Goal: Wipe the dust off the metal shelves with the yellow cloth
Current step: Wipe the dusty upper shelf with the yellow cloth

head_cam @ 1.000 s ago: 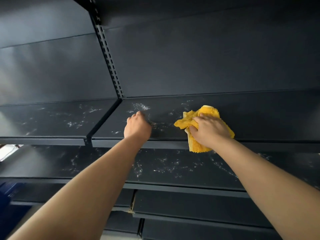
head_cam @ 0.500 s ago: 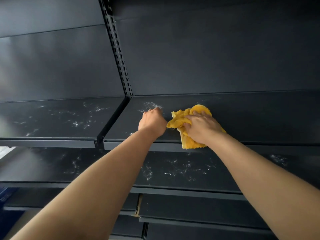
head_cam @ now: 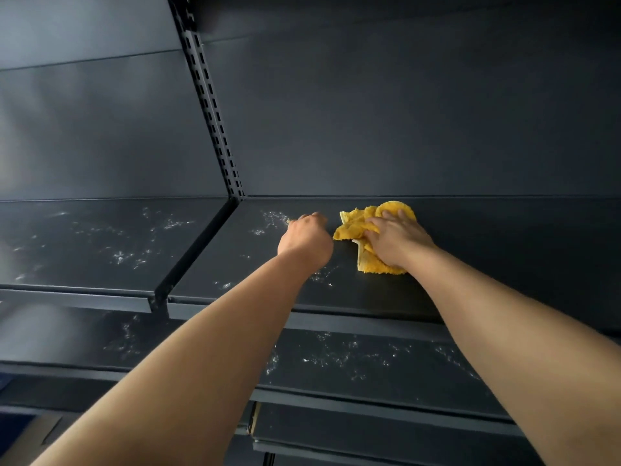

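While the right hand (head_cam: 398, 242) presses flat-fingered on the bunched yellow cloth (head_cam: 347, 230) towards the back of the metal shelf (head_cam: 504, 264) and the left hand (head_cam: 305, 242) rests just beside it, curled on nothing visible, a good stroke keeps even pressure leftward into the dust specks (head_cam: 272, 220)

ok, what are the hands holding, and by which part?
The right hand presses palm-down on the middle of the yellow cloth, flat on the shelf. The left hand is a fist beside it, nothing visible inside.

Both bare: left hand (head_cam: 307, 238), right hand (head_cam: 398, 242). Also left forearm (head_cam: 218, 348), right forearm (head_cam: 504, 317), bare to frame edge.
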### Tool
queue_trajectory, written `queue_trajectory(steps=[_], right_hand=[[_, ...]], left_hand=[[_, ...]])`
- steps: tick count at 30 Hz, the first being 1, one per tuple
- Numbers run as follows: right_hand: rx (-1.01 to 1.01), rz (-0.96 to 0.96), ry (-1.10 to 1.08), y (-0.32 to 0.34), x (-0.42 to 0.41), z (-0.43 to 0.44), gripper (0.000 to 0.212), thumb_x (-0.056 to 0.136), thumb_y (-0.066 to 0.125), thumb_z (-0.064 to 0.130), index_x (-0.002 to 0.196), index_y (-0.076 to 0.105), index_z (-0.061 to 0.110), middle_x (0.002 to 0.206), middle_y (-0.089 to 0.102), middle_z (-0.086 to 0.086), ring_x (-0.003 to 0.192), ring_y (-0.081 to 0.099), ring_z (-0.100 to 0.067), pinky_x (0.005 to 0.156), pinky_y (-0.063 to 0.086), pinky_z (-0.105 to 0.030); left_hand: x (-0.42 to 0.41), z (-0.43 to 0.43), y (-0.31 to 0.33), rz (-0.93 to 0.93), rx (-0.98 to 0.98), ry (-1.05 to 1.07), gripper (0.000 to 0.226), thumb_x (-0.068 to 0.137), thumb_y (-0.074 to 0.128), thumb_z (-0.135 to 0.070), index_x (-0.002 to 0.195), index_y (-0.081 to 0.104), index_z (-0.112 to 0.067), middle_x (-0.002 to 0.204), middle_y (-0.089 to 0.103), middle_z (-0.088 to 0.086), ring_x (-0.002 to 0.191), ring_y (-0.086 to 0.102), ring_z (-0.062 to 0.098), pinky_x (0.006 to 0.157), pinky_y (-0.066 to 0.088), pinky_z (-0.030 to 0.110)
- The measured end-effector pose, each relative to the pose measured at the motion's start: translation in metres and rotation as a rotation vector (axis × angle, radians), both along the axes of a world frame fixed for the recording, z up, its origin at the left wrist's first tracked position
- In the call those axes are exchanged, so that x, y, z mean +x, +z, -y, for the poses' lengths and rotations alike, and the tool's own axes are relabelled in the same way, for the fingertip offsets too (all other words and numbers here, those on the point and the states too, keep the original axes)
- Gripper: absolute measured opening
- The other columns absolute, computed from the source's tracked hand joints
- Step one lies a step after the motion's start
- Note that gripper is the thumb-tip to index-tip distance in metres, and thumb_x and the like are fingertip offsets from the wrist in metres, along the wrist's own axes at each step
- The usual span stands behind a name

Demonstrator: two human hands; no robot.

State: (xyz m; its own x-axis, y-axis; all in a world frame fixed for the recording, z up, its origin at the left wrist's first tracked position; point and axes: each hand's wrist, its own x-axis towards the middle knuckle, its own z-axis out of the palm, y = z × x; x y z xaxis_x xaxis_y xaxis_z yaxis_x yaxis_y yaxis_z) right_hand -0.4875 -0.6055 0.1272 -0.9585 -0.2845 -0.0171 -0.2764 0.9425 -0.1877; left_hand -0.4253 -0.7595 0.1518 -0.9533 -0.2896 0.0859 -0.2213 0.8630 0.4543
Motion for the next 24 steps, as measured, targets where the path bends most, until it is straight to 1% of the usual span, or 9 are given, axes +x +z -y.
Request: queue_trajectory(steps=[3,6,10,13,17,20,24], right_hand=[[-0.009,0.02,0.004,0.001,-0.019,-0.006,0.053,0.099,0.022,0.049,0.149,0.02,0.032,0.16,0.009,0.003,0.147,-0.001,-0.027,0.116,0.012,-0.048],[-0.025,0.036,0.014,0.002,-0.035,-0.014,0.053,0.098,0.022,0.05,0.149,0.02,0.033,0.16,0.008,0.003,0.147,-0.001,-0.026,0.117,0.011,-0.047],[-0.04,0.042,0.02,0.002,-0.049,-0.024,0.053,0.098,0.022,0.051,0.148,0.022,0.033,0.16,0.01,0.002,0.147,-0.001,-0.028,0.116,0.012,-0.047],[-0.062,0.045,0.017,0.003,-0.054,-0.034,0.054,0.098,0.024,0.05,0.149,0.022,0.031,0.16,0.01,0.0,0.147,-0.001,-0.029,0.116,0.014,-0.048],[-0.081,0.039,-0.026,0.004,-0.055,-0.053,0.053,0.099,0.028,0.046,0.149,0.023,0.029,0.16,0.011,0.0,0.147,0.0,-0.028,0.115,0.019,-0.049],[-0.071,0.034,-0.09,0.007,-0.048,-0.07,0.052,0.1,0.03,0.043,0.148,0.025,0.025,0.158,0.016,-0.002,0.146,0.009,-0.029,0.112,0.028,-0.05],[-0.02,-0.001,-0.201,0.012,-0.031,-0.093,0.047,0.101,0.033,0.037,0.142,0.035,0.016,0.148,0.034,-0.011,0.136,0.032,-0.033,0.103,0.04,-0.048]], left_hand=[[-0.013,-0.008,-0.001,0.03,-0.004,0.015,0.047,0.08,0.043,-0.002,0.123,0.055,-0.016,0.123,0.055,0.007,0.114,0.048,0.026,0.073,0.037,0.033],[-0.025,-0.017,-0.001,0.021,-0.014,0.019,0.045,0.08,0.043,-0.002,0.121,0.056,-0.015,0.122,0.055,0.007,0.113,0.048,0.027,0.074,0.037,0.033],[-0.04,-0.03,-0.001,0.006,-0.037,-0.007,0.036,0.081,0.043,-0.004,0.111,0.057,-0.014,0.116,0.056,0.008,0.106,0.048,0.026,0.071,0.036,0.033],[-0.051,-0.041,-0.001,0.02,-0.034,0.001,0.043,0.082,0.043,-0.004,0.121,0.056,-0.016,0.123,0.054,0.006,0.115,0.047,0.026,0.074,0.037,0.032],[-0.06,-0.05,-0.001,0.013,-0.034,0.003,0.048,0.081,0.043,-0.004,0.126,0.054,-0.017,0.125,0.054,0.007,0.117,0.047,0.027,0.077,0.038,0.032],[-0.061,-0.054,0.0,0.012,-0.051,0.003,0.05,0.079,0.041,-0.003,0.125,0.053,-0.018,0.124,0.055,0.007,0.114,0.051,0.028,0.076,0.038,0.032],[-0.054,-0.053,0.004,-0.003,-0.069,-0.021,0.046,0.079,0.043,-0.004,0.121,0.056,-0.017,0.12,0.058,0.008,0.11,0.054,0.029,0.075,0.039,0.032]])
